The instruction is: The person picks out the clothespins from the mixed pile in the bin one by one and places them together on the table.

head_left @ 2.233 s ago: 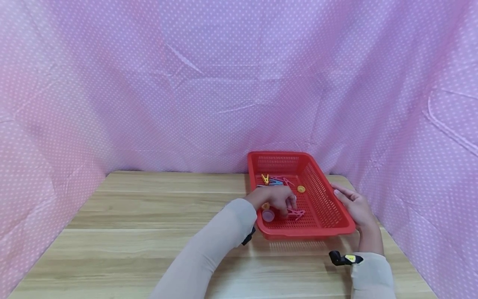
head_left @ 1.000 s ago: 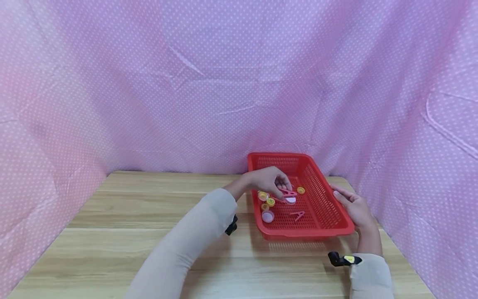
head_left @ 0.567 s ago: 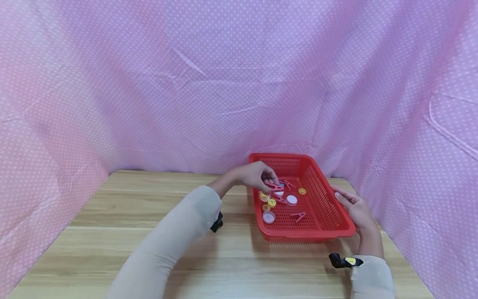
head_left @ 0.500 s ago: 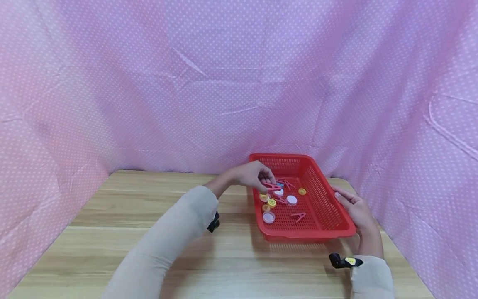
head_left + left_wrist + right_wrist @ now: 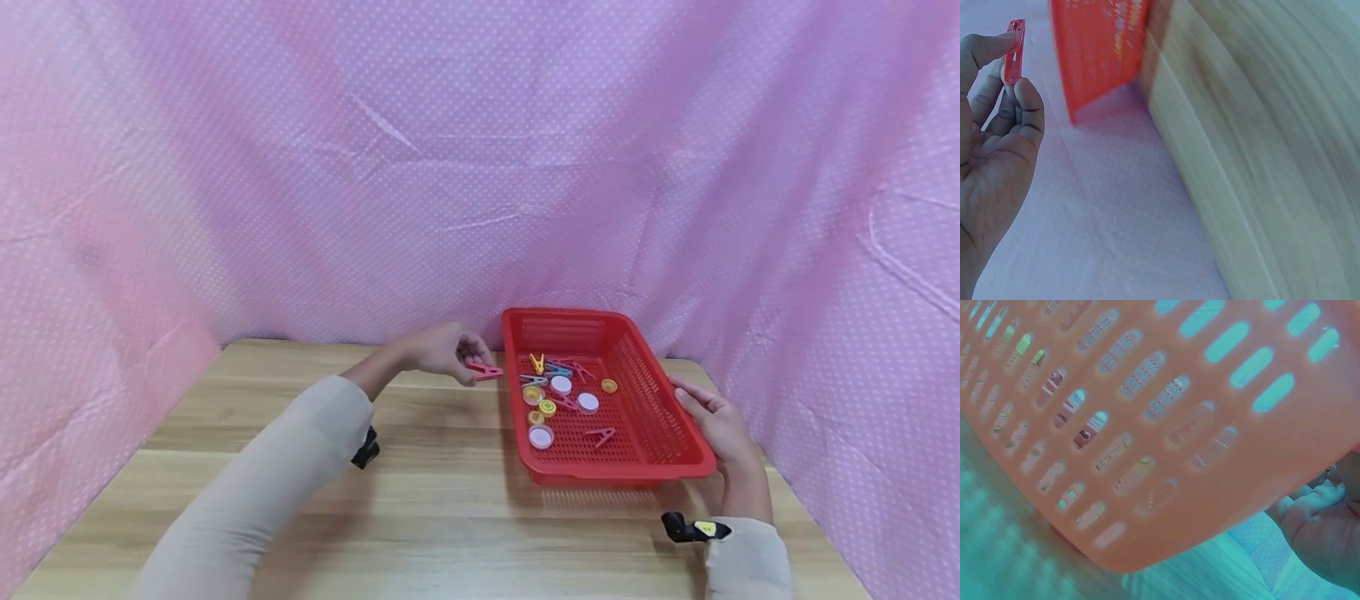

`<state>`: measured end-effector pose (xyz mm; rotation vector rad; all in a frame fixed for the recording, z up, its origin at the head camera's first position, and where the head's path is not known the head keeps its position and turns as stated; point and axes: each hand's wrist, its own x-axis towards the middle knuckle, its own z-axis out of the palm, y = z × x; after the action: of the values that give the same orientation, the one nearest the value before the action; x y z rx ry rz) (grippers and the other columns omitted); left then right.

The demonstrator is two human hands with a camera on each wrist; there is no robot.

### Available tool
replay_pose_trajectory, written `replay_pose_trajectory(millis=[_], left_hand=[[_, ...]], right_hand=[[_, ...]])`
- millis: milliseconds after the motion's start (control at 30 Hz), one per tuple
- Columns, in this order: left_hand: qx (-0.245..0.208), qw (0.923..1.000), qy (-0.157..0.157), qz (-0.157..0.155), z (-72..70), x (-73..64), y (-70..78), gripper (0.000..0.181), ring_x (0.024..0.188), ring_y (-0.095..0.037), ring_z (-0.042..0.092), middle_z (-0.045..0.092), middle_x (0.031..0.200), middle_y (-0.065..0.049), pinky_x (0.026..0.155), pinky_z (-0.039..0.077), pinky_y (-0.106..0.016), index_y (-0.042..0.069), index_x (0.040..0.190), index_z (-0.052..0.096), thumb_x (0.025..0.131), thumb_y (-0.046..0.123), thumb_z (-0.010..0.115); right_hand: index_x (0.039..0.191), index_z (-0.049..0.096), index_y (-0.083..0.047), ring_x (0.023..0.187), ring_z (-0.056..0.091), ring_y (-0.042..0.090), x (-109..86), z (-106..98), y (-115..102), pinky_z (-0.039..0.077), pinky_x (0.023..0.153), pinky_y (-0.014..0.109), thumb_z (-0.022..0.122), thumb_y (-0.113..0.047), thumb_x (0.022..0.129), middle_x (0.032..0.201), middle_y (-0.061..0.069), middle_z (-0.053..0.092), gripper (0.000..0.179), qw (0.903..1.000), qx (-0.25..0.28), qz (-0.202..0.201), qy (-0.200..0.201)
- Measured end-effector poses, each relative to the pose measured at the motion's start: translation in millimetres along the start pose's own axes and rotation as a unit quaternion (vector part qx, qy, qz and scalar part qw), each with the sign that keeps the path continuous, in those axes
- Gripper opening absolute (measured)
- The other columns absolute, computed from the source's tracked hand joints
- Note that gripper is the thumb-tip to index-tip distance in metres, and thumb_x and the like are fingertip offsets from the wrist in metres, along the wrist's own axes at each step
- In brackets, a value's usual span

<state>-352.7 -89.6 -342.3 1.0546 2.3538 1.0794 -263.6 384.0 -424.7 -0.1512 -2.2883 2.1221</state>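
Note:
My left hand (image 5: 448, 352) pinches a pink clothespin (image 5: 484, 372) between thumb and fingers, just outside the left rim of the red basket (image 5: 637, 468). In the left wrist view the clothespin (image 5: 1015, 53) stands upright between thumb and fingertips. My right hand (image 5: 716, 423) grips the basket's right rim, thumb on top; the right wrist view shows the fingers (image 5: 1329, 500) beneath the rim. Inside the basket lie a yellow clothespin (image 5: 537, 364), a blue clothespin (image 5: 558, 372), several pink clothespins (image 5: 602, 435), and bottle caps: white (image 5: 588, 403), yellow (image 5: 547, 408) and a clear-rimmed one (image 5: 541, 437).
The basket stands on the right part of a wooden table (image 5: 450, 517). A pink polka-dot cloth (image 5: 420, 183) hangs behind the table and along both sides. Black wrist cameras are strapped at both sleeves.
My left hand picks the pink clothespin up from inside the basket and carries it left, past the basket's left rim. The right hand keeps its hold on the basket.

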Motion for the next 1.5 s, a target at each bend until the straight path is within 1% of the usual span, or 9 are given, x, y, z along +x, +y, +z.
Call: replay_pose_trajectory(millis=[133, 333, 467, 600, 833, 1067, 1233, 1367, 1500], left_hand=[[0.0, 0.9999, 0.006, -0.014, -6.8, -20.5, -15.3, 0.031, 0.087, -0.015, 0.06, 0.069, 0.095, -0.004, 0.078, 0.051, -0.027, 0.002, 0.109, 0.074, 0.079, 0.001, 0.08], [-0.007, 0.9991, 0.016, -0.04, -13.6, -57.4, -39.2, 0.033, 0.087, -0.017, 0.06, 0.068, 0.095, -0.005, 0.077, 0.051, -0.026, 0.002, 0.111, 0.072, 0.079, 0.0, 0.08], [-0.013, 0.9975, 0.037, -0.058, -15.5, -81.9, -59.0, 0.033, 0.085, -0.017, 0.06, 0.068, 0.096, -0.007, 0.073, 0.052, -0.025, 0.003, 0.11, 0.071, 0.079, -0.002, 0.08], [-0.021, 0.9951, 0.055, -0.08, -17.5, -105.1, -73.1, 0.032, 0.085, -0.018, 0.058, 0.067, 0.096, -0.009, 0.071, 0.051, -0.025, 0.003, 0.11, 0.07, 0.08, -0.002, 0.08], [-0.028, 0.9912, 0.101, -0.081, -20.6, -139.2, -98.8, 0.033, 0.085, -0.018, 0.059, 0.067, 0.1, -0.016, 0.073, 0.052, -0.024, -0.001, 0.113, 0.07, 0.081, -0.003, 0.079], [-0.033, 0.9828, 0.146, -0.107, -25.1, -174.7, -115.7, 0.031, 0.083, -0.017, 0.06, 0.068, 0.099, -0.015, 0.071, 0.052, -0.025, 0.0, 0.113, 0.071, 0.083, 0.002, 0.081], [-0.046, 0.9763, 0.179, -0.112, -30.1, -195.0, -124.9, 0.033, 0.085, -0.016, 0.061, 0.069, 0.1, -0.015, 0.072, 0.053, -0.025, -0.003, 0.115, 0.07, 0.085, 0.002, 0.081], [-0.03, 0.9677, 0.218, -0.123, -34.5, -208.1, -133.2, 0.038, 0.086, -0.012, 0.062, 0.07, 0.101, -0.014, 0.074, 0.052, -0.023, -0.005, 0.12, 0.068, 0.085, 0.003, 0.081], [0.007, 0.9542, 0.259, -0.15, -40.7, -217.2, -139.9, 0.041, 0.086, -0.009, 0.062, 0.07, 0.102, -0.014, 0.073, 0.052, -0.021, -0.006, 0.124, 0.067, 0.088, 0.008, 0.079]], right_hand=[[0.152, 0.051, -0.018, 0.088, 0.074, 0.011, -1.5, -2, 0, 0.061, 0.074, 0.03, 0.067, -0.036, 0.099, 0.102, -0.014, 0.075, 0.059, 1.0, 0.001, 0.002, 0.006], [0.155, 0.046, -0.016, 0.09, 0.074, 0.011, -0.8, -3, 0, 0.061, 0.075, 0.031, 0.066, -0.037, 0.1, 0.104, -0.014, 0.074, 0.063, 1.0, -0.002, 0.007, 0.001], [0.155, 0.046, -0.013, 0.089, 0.074, 0.011, 0.9, -1, 2, 0.061, 0.074, 0.031, 0.067, -0.036, 0.1, 0.103, -0.013, 0.075, 0.063, 1.0, 0.001, 0.003, -0.002], [0.154, 0.047, -0.013, 0.09, 0.074, 0.011, 1.4, -1, 2, 0.061, 0.074, 0.03, 0.066, -0.035, 0.1, 0.103, -0.013, 0.075, 0.061, 1.0, 0.003, -0.003, -0.003], [0.154, 0.047, -0.014, 0.09, 0.073, 0.011, -0.1, -2, 2, 0.06, 0.074, 0.03, 0.065, -0.034, 0.101, 0.103, -0.013, 0.074, 0.059, 1.0, 0.006, -0.008, -0.002], [0.154, 0.047, -0.016, 0.09, 0.074, 0.012, -0.1, 1, 4, 0.06, 0.076, 0.03, 0.065, -0.034, 0.101, 0.104, -0.013, 0.075, 0.059, 0.9997, 0.023, 0.003, -0.002], [0.154, 0.046, -0.015, 0.091, 0.073, 0.012, -1.9, 2, 5, 0.06, 0.076, 0.03, 0.065, -0.032, 0.101, 0.104, -0.013, 0.075, 0.059, 0.9997, 0.025, 0.004, 0.004], [0.154, 0.048, -0.016, 0.091, 0.073, 0.012, -2.2, 3, 4, 0.06, 0.077, 0.031, 0.066, -0.034, 0.1, 0.104, -0.012, 0.074, 0.059, 0.9997, 0.022, 0.006, 0.006], [0.155, 0.046, -0.015, 0.092, 0.074, 0.012, -2.0, 4, 3, 0.06, 0.077, 0.031, 0.067, -0.035, 0.1, 0.105, -0.012, 0.074, 0.062, 0.9998, 0.02, 0.007, 0.007]])
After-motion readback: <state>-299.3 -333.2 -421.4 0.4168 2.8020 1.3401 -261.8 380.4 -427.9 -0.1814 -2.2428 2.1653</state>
